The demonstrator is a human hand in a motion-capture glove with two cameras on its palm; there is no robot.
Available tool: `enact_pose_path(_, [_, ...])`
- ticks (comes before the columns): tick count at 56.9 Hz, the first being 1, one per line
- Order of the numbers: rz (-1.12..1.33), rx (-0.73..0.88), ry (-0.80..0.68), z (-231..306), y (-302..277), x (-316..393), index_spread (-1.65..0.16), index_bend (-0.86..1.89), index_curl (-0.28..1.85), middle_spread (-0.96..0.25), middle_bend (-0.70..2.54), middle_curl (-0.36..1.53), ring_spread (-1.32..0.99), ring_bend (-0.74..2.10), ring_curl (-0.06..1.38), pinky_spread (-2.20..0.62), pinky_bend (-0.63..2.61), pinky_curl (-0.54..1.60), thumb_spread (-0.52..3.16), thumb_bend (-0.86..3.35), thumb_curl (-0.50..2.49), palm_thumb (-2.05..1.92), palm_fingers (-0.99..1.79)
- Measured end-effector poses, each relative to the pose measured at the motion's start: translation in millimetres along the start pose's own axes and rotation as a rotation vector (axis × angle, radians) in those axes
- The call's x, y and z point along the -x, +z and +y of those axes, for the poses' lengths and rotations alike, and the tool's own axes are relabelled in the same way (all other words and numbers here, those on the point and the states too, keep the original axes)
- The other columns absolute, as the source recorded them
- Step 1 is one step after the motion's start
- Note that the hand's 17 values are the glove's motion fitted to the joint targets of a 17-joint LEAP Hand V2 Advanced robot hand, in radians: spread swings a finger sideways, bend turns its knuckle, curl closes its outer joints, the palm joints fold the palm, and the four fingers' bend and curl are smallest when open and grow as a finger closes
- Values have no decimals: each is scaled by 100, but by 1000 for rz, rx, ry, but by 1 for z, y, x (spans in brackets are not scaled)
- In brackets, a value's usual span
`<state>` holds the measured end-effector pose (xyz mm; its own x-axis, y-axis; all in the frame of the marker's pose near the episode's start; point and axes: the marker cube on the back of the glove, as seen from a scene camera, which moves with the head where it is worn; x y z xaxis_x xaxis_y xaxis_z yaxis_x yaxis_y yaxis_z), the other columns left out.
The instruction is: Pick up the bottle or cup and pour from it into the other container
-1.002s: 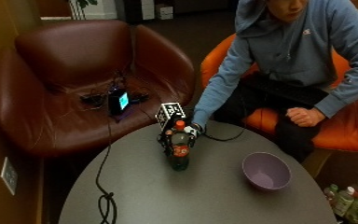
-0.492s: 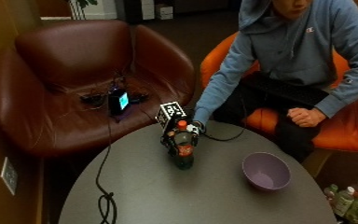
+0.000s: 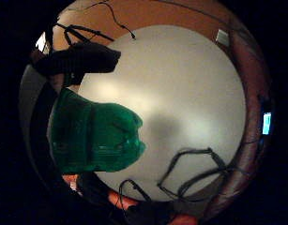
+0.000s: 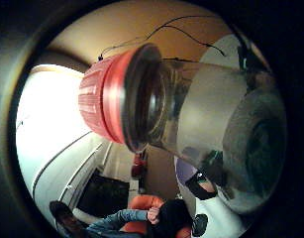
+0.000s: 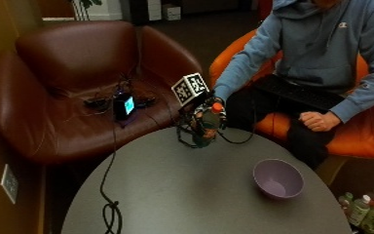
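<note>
Bottle [image 5: 203, 127] lifted off table [image 5: 174, 195], right hand [image 5: 200, 114] grip clamped round it; bowl [image 5: 278, 178] apart.

My right hand [image 5: 203, 119] was raised off the bench [image 5: 174, 195], arm stretched forward from the shoulder, fingers curled round the bottle [image 5: 206, 127]. My bare left hand [image 5: 313, 120] lay curled on my lap.

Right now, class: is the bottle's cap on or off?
On. The red cap still sits on the bottle neck in the thumb side palm view, and shows atop it outside.
</note>
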<state>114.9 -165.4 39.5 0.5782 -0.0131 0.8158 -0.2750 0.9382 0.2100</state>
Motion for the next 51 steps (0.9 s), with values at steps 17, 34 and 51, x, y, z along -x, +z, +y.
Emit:
enact_pose_path(17, [61,89,-40,33,-22,34,-21,10,26,-10,25,50,-19,39,42,-13,32,37,28,-4,75,100,106])
enact_pose_path(34, [342,243,-91,35,-15,72,-21,10,26,-10,25,50,-20,39,42,-14,32,37,28,-4,76,100,106])
enact_pose_path(51, [530,308,-157,37,-2,114,-21,10,26,-10,25,51,-20,38,43,-14,32,37,28,-4,76,100,106])
